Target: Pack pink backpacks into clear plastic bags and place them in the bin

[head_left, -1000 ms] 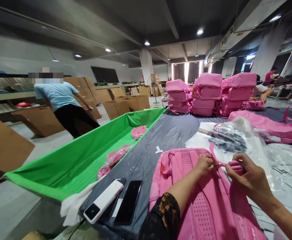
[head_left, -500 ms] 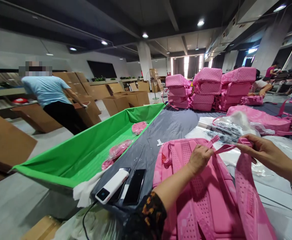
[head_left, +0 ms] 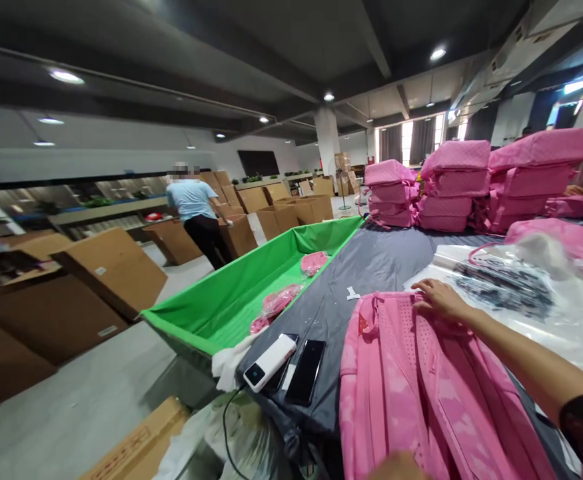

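Backpack (head_left: 424,393) beneath right hand (head_left: 437,300) bent over its top edge, left hand (head_left: 399,467) lower, both grips unclear

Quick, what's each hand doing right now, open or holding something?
Left hand: mostly cut off at the bottom edge; open or closed cannot be told.
Right hand: at the top of the pink backpack; whether it grips cannot be told.

Grey-covered surface (head_left: 386,250), pink backpack (head_left: 431,387) on it, black smartphone (head_left: 306,373) left of the backpack, stacked pink bags (head_left: 454,180) beyond it, clear plastic packaging (head_left: 504,290) to its right
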`<action>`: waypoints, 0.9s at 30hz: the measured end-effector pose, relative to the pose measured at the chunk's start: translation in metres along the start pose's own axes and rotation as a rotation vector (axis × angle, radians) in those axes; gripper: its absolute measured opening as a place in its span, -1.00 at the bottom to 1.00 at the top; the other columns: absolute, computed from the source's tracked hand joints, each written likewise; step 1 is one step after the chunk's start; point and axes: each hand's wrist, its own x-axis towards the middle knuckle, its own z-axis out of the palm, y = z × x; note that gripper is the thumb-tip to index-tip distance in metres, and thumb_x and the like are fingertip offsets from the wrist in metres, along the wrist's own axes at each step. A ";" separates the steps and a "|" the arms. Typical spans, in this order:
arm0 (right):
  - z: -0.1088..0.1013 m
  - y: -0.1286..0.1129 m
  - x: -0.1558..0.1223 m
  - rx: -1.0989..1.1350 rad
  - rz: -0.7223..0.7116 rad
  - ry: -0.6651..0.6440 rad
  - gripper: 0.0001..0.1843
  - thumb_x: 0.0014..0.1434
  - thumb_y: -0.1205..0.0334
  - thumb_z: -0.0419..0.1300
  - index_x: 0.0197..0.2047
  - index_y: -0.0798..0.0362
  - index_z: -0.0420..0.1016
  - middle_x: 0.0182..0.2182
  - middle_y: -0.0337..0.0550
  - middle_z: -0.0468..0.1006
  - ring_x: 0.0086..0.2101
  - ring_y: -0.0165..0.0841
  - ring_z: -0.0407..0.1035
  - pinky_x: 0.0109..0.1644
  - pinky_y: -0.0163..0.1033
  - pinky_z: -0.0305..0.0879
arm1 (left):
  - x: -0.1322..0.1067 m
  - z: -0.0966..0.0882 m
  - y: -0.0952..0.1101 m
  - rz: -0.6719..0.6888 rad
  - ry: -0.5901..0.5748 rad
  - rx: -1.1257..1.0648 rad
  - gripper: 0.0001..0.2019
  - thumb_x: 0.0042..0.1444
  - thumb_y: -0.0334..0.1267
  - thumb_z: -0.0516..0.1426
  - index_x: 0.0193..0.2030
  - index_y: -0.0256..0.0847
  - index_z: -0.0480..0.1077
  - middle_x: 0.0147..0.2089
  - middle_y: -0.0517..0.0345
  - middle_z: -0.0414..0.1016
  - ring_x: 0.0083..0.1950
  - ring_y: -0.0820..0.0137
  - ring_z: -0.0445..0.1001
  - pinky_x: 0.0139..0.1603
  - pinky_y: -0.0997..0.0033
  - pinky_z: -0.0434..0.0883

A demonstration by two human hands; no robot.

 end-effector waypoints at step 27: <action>0.070 0.005 -0.148 -0.107 -0.226 0.248 -0.66 0.39 0.10 0.11 0.15 0.01 0.42 -0.01 0.07 0.61 0.01 -0.06 0.50 0.08 0.04 0.43 | 0.158 -0.093 -0.065 0.260 0.340 0.793 -0.44 0.07 -0.23 0.26 0.23 -0.29 0.35 0.19 -0.17 0.46 0.24 0.04 0.38 0.38 0.01 0.32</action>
